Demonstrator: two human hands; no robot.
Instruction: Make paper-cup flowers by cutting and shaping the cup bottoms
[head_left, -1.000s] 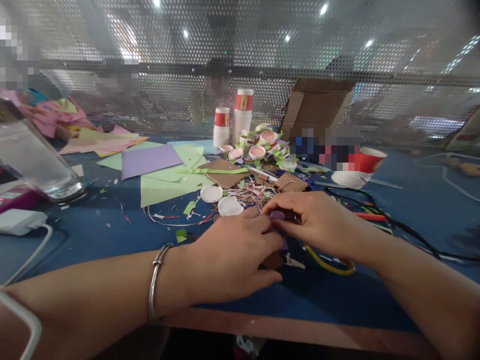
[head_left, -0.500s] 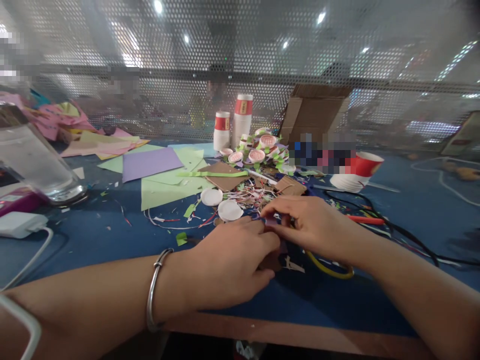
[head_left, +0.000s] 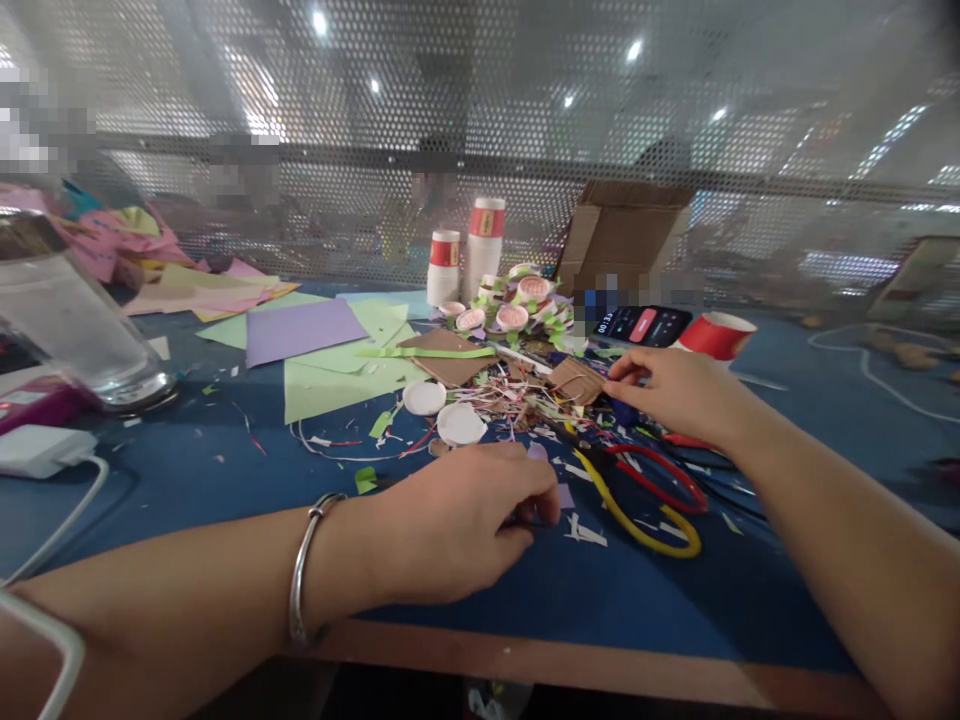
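Note:
My left hand [head_left: 465,525], with a silver bangle at the wrist, rests near the table's front edge. Its fingers are curled in, and whatever they hold is hidden. Bits of purple paper [head_left: 565,496] lie right at its fingertips. Over the scraps to the right, my right hand [head_left: 671,392] has thumb and forefinger apart, beside a small piece of corrugated cardboard [head_left: 576,381]. Between the hands lie scissors with one red and one yellow handle [head_left: 651,545]. Two white paper discs [head_left: 461,424] sit beyond my left hand.
Thin paper clippings [head_left: 502,395] cover the middle. Behind them are a pile of small decorated discs [head_left: 512,318], stacked paper cups [head_left: 486,262], a phone [head_left: 643,325] and another red-and-white cup [head_left: 716,336]. Coloured sheets [head_left: 304,330] and a glass [head_left: 90,320] stand left.
My right hand has left the spot by my left fingers and moved right and away from me, uncovering the scissors. My left hand has stayed nearly in place.

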